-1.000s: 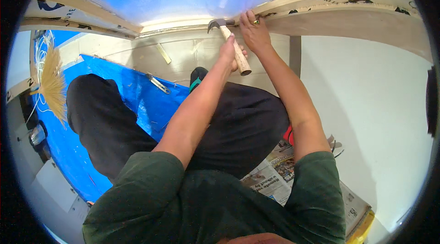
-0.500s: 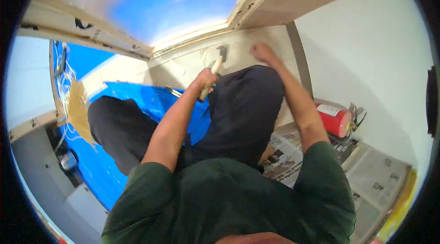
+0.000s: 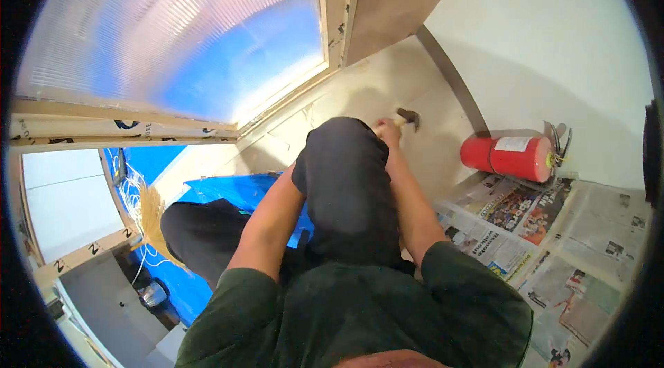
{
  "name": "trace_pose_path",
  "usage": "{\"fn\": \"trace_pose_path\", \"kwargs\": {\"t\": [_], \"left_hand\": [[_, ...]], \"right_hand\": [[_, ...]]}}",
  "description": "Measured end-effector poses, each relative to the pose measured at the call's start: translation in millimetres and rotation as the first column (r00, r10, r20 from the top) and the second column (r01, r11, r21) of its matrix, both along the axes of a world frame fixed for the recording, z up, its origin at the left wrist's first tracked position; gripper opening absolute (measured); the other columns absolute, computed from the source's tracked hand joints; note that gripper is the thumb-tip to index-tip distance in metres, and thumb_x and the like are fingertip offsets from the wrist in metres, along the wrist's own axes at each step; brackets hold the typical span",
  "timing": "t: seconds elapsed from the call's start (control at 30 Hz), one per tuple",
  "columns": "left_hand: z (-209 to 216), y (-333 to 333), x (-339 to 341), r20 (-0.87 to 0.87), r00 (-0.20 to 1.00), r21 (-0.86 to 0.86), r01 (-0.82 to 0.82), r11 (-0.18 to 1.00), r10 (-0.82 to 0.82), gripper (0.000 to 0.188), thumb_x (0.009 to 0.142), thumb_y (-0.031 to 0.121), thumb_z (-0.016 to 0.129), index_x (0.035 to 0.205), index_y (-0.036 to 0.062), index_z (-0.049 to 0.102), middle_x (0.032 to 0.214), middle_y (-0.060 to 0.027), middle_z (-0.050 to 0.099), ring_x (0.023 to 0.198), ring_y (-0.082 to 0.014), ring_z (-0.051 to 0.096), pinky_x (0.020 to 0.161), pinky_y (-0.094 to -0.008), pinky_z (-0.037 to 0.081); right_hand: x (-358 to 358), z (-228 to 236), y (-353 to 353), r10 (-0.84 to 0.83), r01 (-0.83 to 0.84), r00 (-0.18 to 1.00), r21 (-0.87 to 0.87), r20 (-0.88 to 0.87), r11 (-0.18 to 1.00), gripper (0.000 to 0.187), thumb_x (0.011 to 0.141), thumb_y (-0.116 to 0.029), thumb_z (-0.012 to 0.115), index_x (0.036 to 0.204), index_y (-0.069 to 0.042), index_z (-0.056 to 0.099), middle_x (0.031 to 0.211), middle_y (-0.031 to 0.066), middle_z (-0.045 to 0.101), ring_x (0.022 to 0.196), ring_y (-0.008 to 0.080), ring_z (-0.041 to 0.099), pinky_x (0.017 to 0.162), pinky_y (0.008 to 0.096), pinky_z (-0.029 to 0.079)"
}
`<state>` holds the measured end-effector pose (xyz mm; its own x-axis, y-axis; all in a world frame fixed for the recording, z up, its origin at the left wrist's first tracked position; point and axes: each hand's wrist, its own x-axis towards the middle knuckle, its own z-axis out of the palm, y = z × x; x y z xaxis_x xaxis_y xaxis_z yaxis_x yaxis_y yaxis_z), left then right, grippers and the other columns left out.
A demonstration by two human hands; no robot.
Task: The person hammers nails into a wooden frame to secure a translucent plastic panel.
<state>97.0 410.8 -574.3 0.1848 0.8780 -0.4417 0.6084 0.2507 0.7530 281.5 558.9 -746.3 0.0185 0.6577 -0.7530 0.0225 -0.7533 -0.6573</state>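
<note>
Beyond my raised knee, my right hand [image 3: 389,131] is closed around the pale wooden handle of a hammer [image 3: 409,119], close below its dark metal head. The hammer is over the beige floor to the right of the knee. My left forearm [image 3: 266,226] runs forward behind the dark trouser leg [image 3: 351,188]. The knee hides my left hand, so whether it touches the handle cannot be seen.
A wooden frame with a translucent ribbed panel [image 3: 207,43] stands ahead. To the right, a red fire extinguisher [image 3: 508,155] lies beside newspapers [image 3: 498,230] along the white wall. Blue sheeting [image 3: 232,188], a straw broom [image 3: 153,219] and white cable [image 3: 128,191] are at left.
The hammer has moved right, from my left hand to where my right hand, formerly an unloaded fist, grips it. My left hand has gone behind the knee. The view has turned.
</note>
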Motion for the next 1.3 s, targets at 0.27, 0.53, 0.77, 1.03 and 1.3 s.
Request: {"fn": "trace_pose_path", "kwargs": {"t": [0.27, 0.53, 0.77, 1.03, 1.3], "left_hand": [[-46.9, -73.0, -141.1, -0.341, 0.935, -0.18, -0.165, 0.97, 0.096, 0.048, 0.088, 0.028, 0.07, 0.128, 0.0012, 0.067, 0.108, -0.025, 0.073, 0.104, -0.0419, 0.069, 0.091, -0.0468, 0.054], [-30.2, -202.0, -204.4, -0.506, 0.862, -0.343, -0.218, 0.914, 0.016, 0.038, 0.085, 0.022, 0.067, 0.119, 0.005, 0.072, 0.11, -0.0255, 0.072, 0.107, -0.042, 0.068, 0.095, -0.0488, 0.054], [-0.6, -251.7, -198.9, -0.536, 0.841, -0.369, -0.312, 0.875, 0.073, 0.038, 0.081, 0.01, 0.059, 0.115, 0.0072, 0.075, 0.115, -0.0258, 0.071, 0.111, -0.0405, 0.067, 0.101, -0.0477, 0.051], [56.3, -303.7, -215.2, -0.62, 0.754, -0.199, -0.419, 0.886, 0.217, 0.036, 0.082, 0.012, 0.059, 0.114, 0.0034, 0.073, 0.113, -0.0226, 0.073, 0.105, -0.0407, 0.069, 0.096, -0.0462, 0.054], [145.4, -319.6, -205.7, -0.608, 0.699, -0.016, -0.484, 0.875, 0.376, 0.043, 0.088, 0.028, 0.072, 0.123, 0.0042, 0.069, 0.107, -0.0235, 0.073, 0.101, -0.0394, 0.07, 0.089, -0.0469, 0.055]], "right_hand": [[112.0, -86.4, 68.7, -0.364, 0.402, 0.908, 0.196, -0.206, 0.894, 0.011, 0.098, -0.004, 0.061, 0.108, -0.003, 0.056, 0.093, 0.0094, 0.059, 0.081, 0.0229, 0.059, 0.077, 0.0396, 0.053], [151.7, -101.5, 66.6, -0.628, 0.669, 0.649, -0.072, -0.43, 0.74, 0.019, 0.103, -0.007, 0.056, 0.122, -0.006, 0.052, 0.096, 0.0085, 0.057, 0.087, 0.0246, 0.058, 0.084, 0.0434, 0.054], [157.5, -107.9, 62.8, -0.704, 0.731, 0.598, -0.101, -0.384, 0.675, 0.021, 0.105, -0.009, 0.056, 0.125, -0.004, 0.054, 0.1, 0.0105, 0.059, 0.087, 0.0259, 0.06, 0.084, 0.047, 0.054], [146.0, -92.3, 60.4, -0.396, 0.46, 0.853, -0.131, 0.341, 0.878, 0.034, 0.101, -0.019, 0.062, 0.13, -0.002, 0.06, 0.122, 0.015, 0.067, 0.104, 0.0285, 0.067, 0.085, 0.0462, 0.056], [170.3, -106.2, 61.1, -0.332, 0.364, 0.919, -0.138, 0.214, 0.921, 0.041, 0.09, -0.029, 0.075, 0.127, -0.012, 0.065, 0.125, 0.0112, 0.07, 0.116, 0.0295, 0.068, 0.094, 0.044, 0.056]]}}
